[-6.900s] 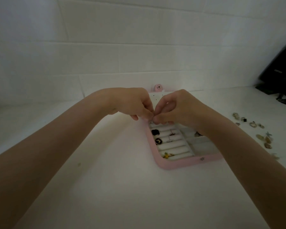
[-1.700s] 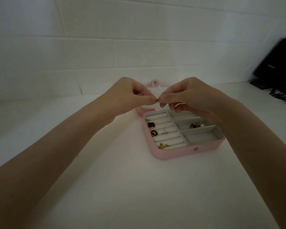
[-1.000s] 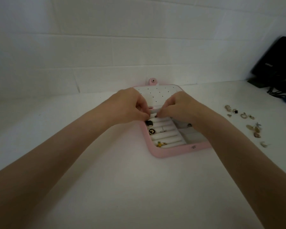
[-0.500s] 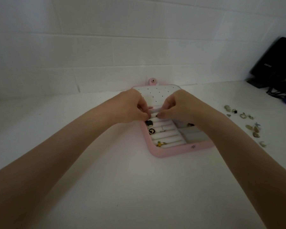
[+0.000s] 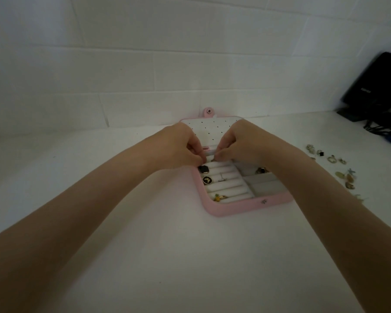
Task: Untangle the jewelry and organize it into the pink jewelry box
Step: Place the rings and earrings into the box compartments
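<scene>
Lying open on the white worktop point(image 5: 190, 256) just right of the frame's middle, the pink jewelry box point(image 5: 239, 207) has its long axis running from the lower middle of the picture up toward the tiled wall point(image 5: 167, 53). Its lid point(image 5: 209, 129), a white panel dotted with small holes, lies flat at the far end, and the round snap tab point(image 5: 208, 111) points at the wall. The near rim sits slightly askew, its right end higher in the frame than the rounded left corner.

Both hands meet over the far end of the padded rows point(image 5: 226, 184). The left hand point(image 5: 181, 145) has its fingers curled, tips down at the top row. The right hand point(image 5: 239, 143) is curled too, thumb and forefinger pinched together on something tiny and dark at that same row; what it is I cannot tell. Whether the left hand holds anything is also unclear.

In the rows, a black square earring point(image 5: 203, 169) lies at the left, a round black-and-gold one point(image 5: 207, 180) just below it, a small silver stud point(image 5: 222, 178) to their right, and a yellow-gold piece point(image 5: 219, 197) in the nearest row. A gold ring point(image 5: 261, 170) rests in the upper right compartment, beside the right wrist.

Loose jewelry point(image 5: 332, 159) is scattered at the right of the frame, well apart from the box. A black device point(image 5: 375, 86) with cables stands in the upper right corner.
</scene>
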